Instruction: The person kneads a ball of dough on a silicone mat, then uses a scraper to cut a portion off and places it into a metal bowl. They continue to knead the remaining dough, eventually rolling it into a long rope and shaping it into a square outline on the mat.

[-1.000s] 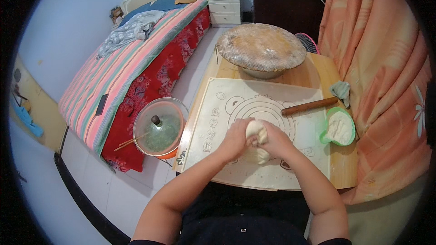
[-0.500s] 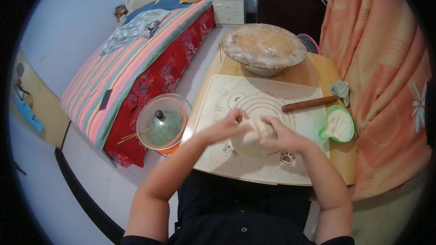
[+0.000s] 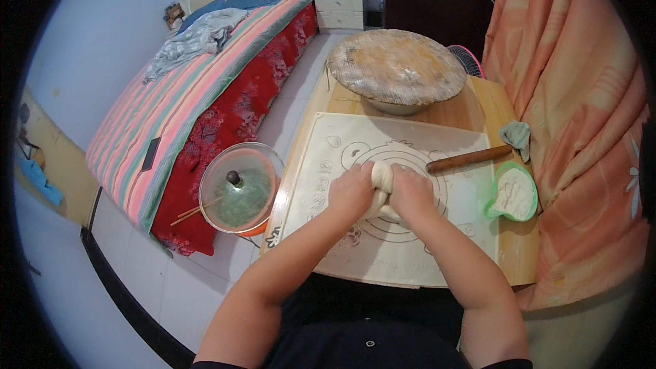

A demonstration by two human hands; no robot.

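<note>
A pale lump of dough [image 3: 382, 178] is squeezed between my two hands above the cream kneading mat [image 3: 321, 130]. My left hand [image 3: 351, 191] grips it from the left side, fingers curled. From the right, my right hand [image 3: 411, 193] is closed round the other side. Part of the dough bulges up between the hands, and a strand of it hangs below them; the rest is hidden by my fingers. A wooden rolling pin [image 3: 469, 159] lies on the mat to the right. Beside it stands a green bowl of flour [image 3: 514, 193].
At the table's far end, a round woven lid [image 3: 396, 65] dusted with flour covers a large basin [image 3: 400, 107]. A grey-green cloth [image 3: 516, 138] lies at the right edge, near an orange curtain [image 3: 567, 96]. Left of the table is a glass-lidded pot [image 3: 239, 201] with chopsticks [image 3: 195, 212].
My hands have come closer together and closed more tightly round the dough, which now bulges upward between them. The whole view has shifted slightly.
</note>
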